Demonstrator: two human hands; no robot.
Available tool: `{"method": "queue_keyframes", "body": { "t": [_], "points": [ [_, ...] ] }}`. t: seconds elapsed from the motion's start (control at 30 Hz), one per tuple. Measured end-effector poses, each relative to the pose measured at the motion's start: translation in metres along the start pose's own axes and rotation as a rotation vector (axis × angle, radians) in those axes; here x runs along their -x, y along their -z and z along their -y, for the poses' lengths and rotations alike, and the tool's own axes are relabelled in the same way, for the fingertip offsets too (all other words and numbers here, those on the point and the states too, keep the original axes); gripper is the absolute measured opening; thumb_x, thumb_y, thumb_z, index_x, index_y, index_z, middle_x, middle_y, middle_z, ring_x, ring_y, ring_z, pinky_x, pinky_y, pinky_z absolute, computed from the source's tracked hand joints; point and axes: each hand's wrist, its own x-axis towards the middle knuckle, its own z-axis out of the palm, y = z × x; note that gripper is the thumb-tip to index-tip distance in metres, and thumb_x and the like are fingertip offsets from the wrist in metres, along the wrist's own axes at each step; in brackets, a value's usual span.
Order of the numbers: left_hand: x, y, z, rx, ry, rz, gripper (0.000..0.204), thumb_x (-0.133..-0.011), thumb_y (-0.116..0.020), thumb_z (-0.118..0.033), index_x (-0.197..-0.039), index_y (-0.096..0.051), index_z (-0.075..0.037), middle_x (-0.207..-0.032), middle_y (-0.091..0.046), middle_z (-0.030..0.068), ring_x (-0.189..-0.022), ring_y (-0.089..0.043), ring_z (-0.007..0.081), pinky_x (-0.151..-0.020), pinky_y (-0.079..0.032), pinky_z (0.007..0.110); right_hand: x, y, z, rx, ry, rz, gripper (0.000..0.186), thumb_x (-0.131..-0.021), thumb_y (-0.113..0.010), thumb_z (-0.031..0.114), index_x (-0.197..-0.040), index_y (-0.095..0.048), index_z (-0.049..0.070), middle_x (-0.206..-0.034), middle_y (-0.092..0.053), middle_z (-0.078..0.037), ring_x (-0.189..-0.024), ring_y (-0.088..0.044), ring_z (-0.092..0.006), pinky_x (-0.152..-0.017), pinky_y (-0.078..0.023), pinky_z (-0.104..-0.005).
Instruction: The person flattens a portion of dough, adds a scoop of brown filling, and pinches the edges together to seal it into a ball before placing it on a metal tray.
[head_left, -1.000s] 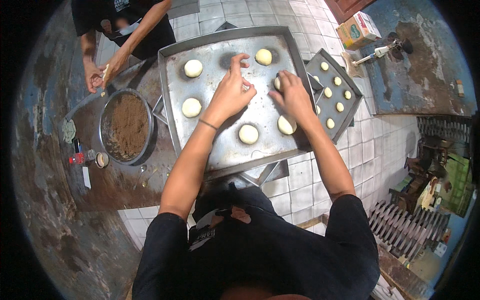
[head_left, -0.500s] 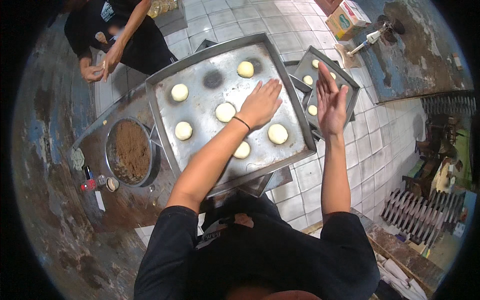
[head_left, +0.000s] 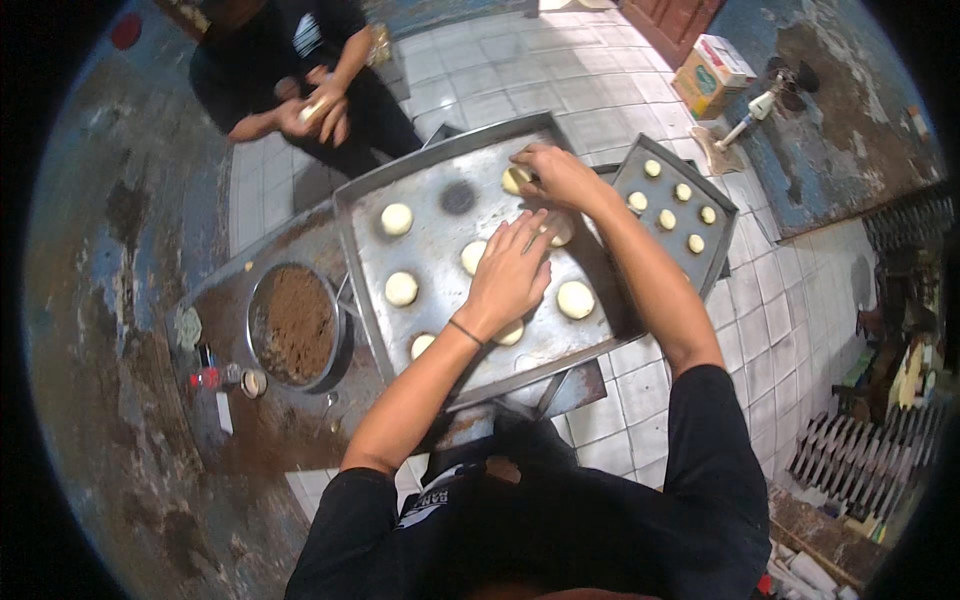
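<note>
A large square metal baking tray in front of me carries several round pale dough balls, among them one at the left and one at the near right. At the tray's far right, my right hand curls its fingers round a dough ball. My left hand lies open over the middle, fingers stretched out. Its fingertips reach a dough ball that they partly cover. Beneath that hand, two more dough balls are half hidden.
A round metal bowl of brown crumbly filling stands left of the tray on a worn table. A smaller tray of dough balls lies at the right. Across from me, a person holds something pale. A carton sits farther back.
My right hand has come down from beside the tray onto the far right dough ball. My left hand has drawn back slightly, uncovering part of a dough ball. The whole view has shifted.
</note>
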Motion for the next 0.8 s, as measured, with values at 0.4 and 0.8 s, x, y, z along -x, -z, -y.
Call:
{"method": "queue_keyframes", "body": {
  "t": [0.4,0.8],
  "points": [
    [0.113,0.074,0.061,1.142,0.794,-0.523,0.065,-0.112,-0.040,-0.054,-0.156,-0.044,-0.006,-0.155,-0.048,0.0186,-0.146,-0.045,0.0313,-0.121,-0.034,0.045,-0.022,-0.003,0.151,-0.757,-0.190,0.403,0.029,-0.086,-0.083,0.011,-0.110,-0.077,-0.005,-0.096,-0.079,-0.006,-0.087,-0.071,-0.0105,-0.081,-0.057,-0.0292],
    [0.233,0.204,0.093,1.228,0.535,-1.004,0.052,-0.110,-0.055,-0.046,-0.076,-0.057,-0.006,-0.067,-0.049,-0.0038,-0.068,-0.046,0.0037,-0.058,-0.037,0.027,-0.014,-0.141,0.450,-1.095,-0.222,-0.453,0.013,-0.102,-0.069,0.011,-0.098,-0.068,-0.002,-0.089,-0.069,-0.002,-0.080,-0.060,-0.0078,-0.073,-0.048,-0.0234]
  ]
}}
